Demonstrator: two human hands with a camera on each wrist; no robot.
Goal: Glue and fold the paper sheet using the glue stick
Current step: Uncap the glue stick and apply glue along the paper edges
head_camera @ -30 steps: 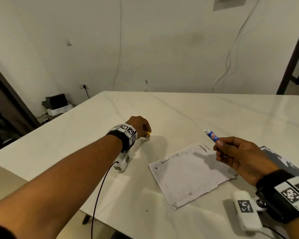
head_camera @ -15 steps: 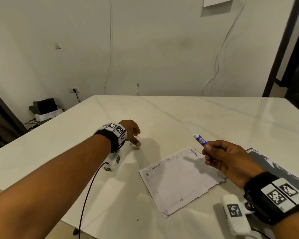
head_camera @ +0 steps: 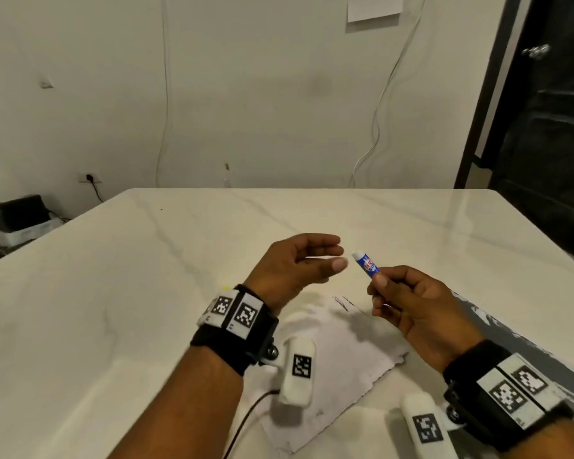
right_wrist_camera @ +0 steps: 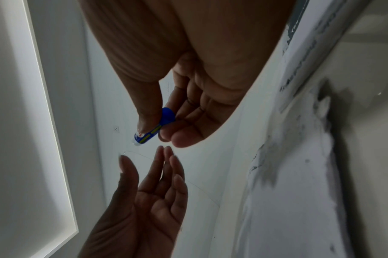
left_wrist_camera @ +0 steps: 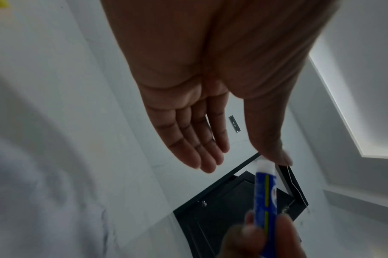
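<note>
A small blue glue stick (head_camera: pixel 366 264) with a white tip is pinched between the thumb and fingers of my right hand (head_camera: pixel 408 306), its tip pointing up and left. My left hand (head_camera: pixel 299 263) hovers just left of that tip, fingers straight, holding nothing. In the left wrist view the glue stick (left_wrist_camera: pixel 266 195) rises from below, its white end just beside the thumb. In the right wrist view the glue stick (right_wrist_camera: pixel 151 131) sits under the thumb, with the left hand (right_wrist_camera: pixel 149 188) below it. The white paper sheet (head_camera: pixel 338 369) with ragged edges lies flat on the table under both wrists.
The pale marble table (head_camera: pixel 120 293) stretches far to the left and back. A small yellow cap (head_camera: pixel 226 288) lies on it behind my left wrist. A dark printed sheet (head_camera: pixel 497 332) lies under my right forearm. A dark door (head_camera: pixel 544 127) stands at the right.
My left hand left the yellow cap on the table at the left, swung right and now hovers open next to the glue stick's tip. The right hand has kept its hold on the stick.
</note>
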